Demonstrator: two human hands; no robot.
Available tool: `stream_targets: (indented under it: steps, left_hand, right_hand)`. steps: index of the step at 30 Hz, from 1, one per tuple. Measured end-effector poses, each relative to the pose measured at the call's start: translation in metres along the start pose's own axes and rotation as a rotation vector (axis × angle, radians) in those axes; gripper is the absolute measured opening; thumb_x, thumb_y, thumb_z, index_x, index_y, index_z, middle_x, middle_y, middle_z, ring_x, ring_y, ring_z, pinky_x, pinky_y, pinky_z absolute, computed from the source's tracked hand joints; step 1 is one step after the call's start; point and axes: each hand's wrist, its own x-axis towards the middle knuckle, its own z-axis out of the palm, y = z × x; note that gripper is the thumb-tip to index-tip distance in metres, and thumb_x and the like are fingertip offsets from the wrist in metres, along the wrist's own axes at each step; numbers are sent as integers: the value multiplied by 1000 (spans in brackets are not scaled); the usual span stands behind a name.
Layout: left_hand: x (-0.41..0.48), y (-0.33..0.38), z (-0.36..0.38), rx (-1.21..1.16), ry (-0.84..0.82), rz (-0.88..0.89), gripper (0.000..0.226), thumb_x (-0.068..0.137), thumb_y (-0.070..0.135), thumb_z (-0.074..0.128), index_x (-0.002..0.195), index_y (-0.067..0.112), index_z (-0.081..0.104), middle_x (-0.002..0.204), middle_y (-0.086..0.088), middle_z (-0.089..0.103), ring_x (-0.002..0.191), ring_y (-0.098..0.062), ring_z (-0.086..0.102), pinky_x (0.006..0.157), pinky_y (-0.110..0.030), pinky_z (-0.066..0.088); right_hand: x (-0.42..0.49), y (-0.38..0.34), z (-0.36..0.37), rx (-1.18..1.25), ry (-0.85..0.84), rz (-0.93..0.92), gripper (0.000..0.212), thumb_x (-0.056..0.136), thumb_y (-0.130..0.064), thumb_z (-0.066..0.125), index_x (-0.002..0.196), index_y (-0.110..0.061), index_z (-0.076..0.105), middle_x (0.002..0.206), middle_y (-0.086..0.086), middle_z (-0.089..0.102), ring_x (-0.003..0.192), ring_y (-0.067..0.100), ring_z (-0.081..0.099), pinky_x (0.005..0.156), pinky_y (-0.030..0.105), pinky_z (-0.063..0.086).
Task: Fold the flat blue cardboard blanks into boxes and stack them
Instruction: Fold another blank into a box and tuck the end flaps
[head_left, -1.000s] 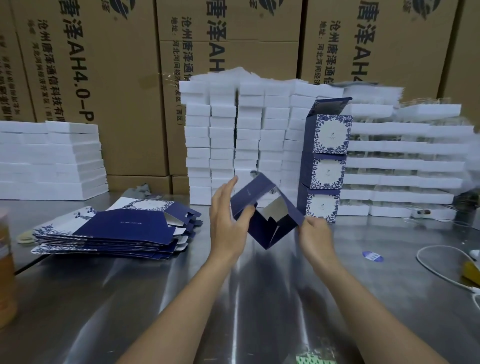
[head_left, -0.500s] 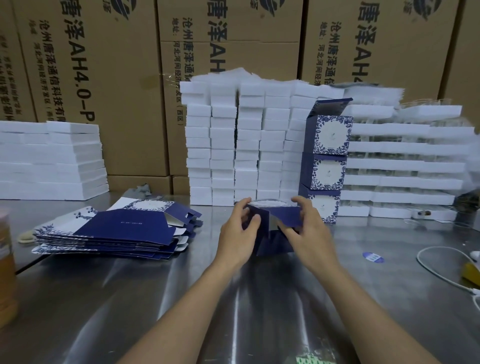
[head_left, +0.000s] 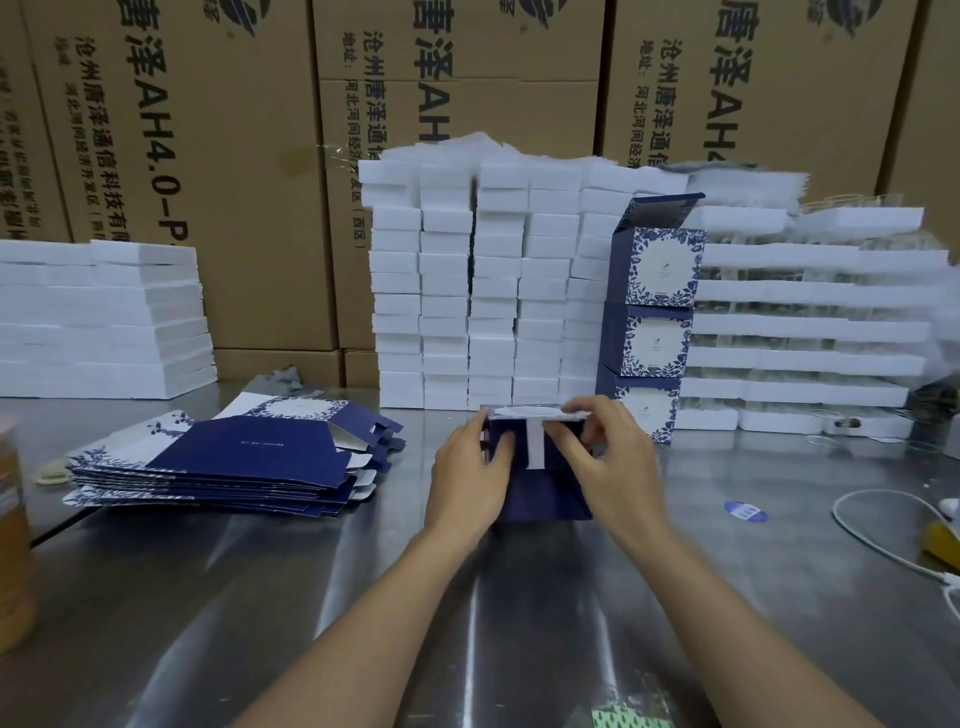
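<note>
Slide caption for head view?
Folding a blue box with left hand and right hand; flat blanks to its left, three stacked boxes behind.

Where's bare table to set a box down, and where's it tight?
Bare steel: in front of the flat blanks, left of the left hand; also between the right hand and the white cable, bar a blue sticker. Both hands grip the half-folded box. Tight: the back row, white stacks beside the folded-box stack.

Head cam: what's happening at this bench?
A person is mid-fold on one blue box standing on the steel table. The left hand grips its left side while the right hand pinches the upper flaps, not yet fully closed. A pile of flat blanks lies to the left. Three folded boxes are stacked behind, the top one's lid open.
</note>
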Motion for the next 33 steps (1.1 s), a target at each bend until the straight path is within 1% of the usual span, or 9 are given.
stream_targets:
  steps: [3, 6, 8, 11, 15, 18, 24, 28, 33]
  left_hand:
    - [3, 1, -5, -108, 104, -120, 18, 102, 25, 57, 95, 30, 72, 88, 13, 73, 80, -4, 64, 67, -26, 48]
    - [7, 5, -10, -450, 200, -348, 18, 104, 20, 58, 94, 19, 74, 94, -4, 77, 87, -27, 71, 73, -40, 62]
    - [10, 7, -15, -723, 262, -494, 15, 105, 17, 58, 99, 14, 72, 100, -10, 77, 90, -28, 74, 66, -42, 65]
    - [14, 9, -22, -971, 346, -664, 7, 105, 17, 62, 102, 14, 68, 96, -8, 76, 85, -20, 72, 51, -31, 59]
    - [18, 10, -22, -1267, 273, -801, 24, 106, 16, 59, 128, 7, 62, 113, -16, 72, 113, -30, 70, 78, -41, 59]
    - [14, 9, -18, -1200, 147, -818, 29, 107, 23, 60, 130, 7, 64, 110, -12, 76, 100, -22, 74, 70, -34, 58]
    - [5, 11, -11, -1029, -8, -682, 29, 102, 31, 68, 125, 13, 70, 110, -3, 81, 97, -11, 79, 72, -27, 59]
    - [0, 17, -9, -908, -45, -603, 31, 99, 37, 73, 117, 12, 73, 102, -1, 82, 93, -14, 80, 67, -25, 60]
    - [-4, 21, -7, -859, 10, -576, 31, 95, 40, 76, 112, 14, 75, 96, 0, 82, 87, -15, 80, 67, -26, 60]
  right_hand:
    - [-8, -12, 7, 69, -47, -43, 35, 89, -34, 73, 115, -45, 53, 84, -10, 58, 78, 13, 63, 67, 27, 49]
    - [-18, -30, 15, 93, -67, -117, 25, 91, -31, 71, 104, -39, 52, 81, -11, 56, 74, 13, 60, 64, 29, 48]
    - [-25, -36, 22, 11, -124, -200, 16, 93, -37, 68, 91, -33, 53, 73, -11, 56, 69, 12, 56, 62, 25, 44]
    - [-33, -37, 30, -149, -337, -138, 37, 94, -60, 55, 75, -28, 54, 58, -10, 53, 60, 12, 52, 57, 27, 39]
    - [-39, -30, 37, -146, -518, 109, 54, 100, -62, 53, 67, -20, 59, 55, -2, 55, 59, 18, 52, 63, 39, 46]
    - [-35, -25, 38, 61, -447, 327, 47, 106, -51, 54, 81, -16, 71, 60, 6, 64, 61, 26, 65, 67, 40, 53]
    - [-18, -24, 29, 390, -210, 568, 21, 102, -18, 60, 90, -5, 72, 52, -4, 55, 46, 12, 53, 46, 19, 36]
    - [-14, -24, 24, 543, -180, 633, 21, 97, -16, 64, 99, 4, 69, 58, -3, 56, 51, 13, 56, 45, 24, 37]
    - [-11, -23, 20, 647, -173, 650, 27, 81, -31, 63, 90, -8, 73, 63, 4, 56, 54, 17, 57, 47, 26, 41]
